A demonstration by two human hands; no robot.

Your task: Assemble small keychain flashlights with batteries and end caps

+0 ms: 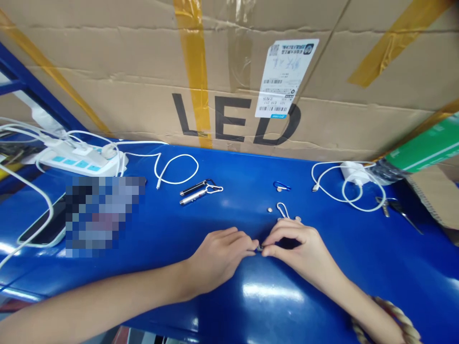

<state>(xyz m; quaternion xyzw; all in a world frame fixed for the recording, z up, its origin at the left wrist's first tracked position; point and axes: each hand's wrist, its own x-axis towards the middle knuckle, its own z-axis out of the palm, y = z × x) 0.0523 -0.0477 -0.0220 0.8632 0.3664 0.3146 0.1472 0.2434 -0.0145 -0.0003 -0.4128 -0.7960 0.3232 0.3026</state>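
My left hand point(224, 255) is closed, knuckles up, over the blue tabletop point(244, 282); what its fingers hold is mostly hidden. Thumb and fingertips of my right hand point(296, 241) pinch a small dark metallic piece point(260, 248) where the two hands meet. Just beyond my right hand lie a silver carabiner clip point(282, 209) and a small round disc point(269, 210), like a button cell. Farther back rests a blue carabiner clip point(282, 186) with another disc beside it. Left of these, a black penlight point(192, 188) and a silver penlight point(193, 197) lie side by side, with clips attached.
A large cardboard box point(143, 71) marked LED stands along the back. On the left are a white power strip point(84, 160), cables and a phone point(46, 229). A charger point(355, 172) with a coiled cable and some keys point(383, 206) lie to the right.
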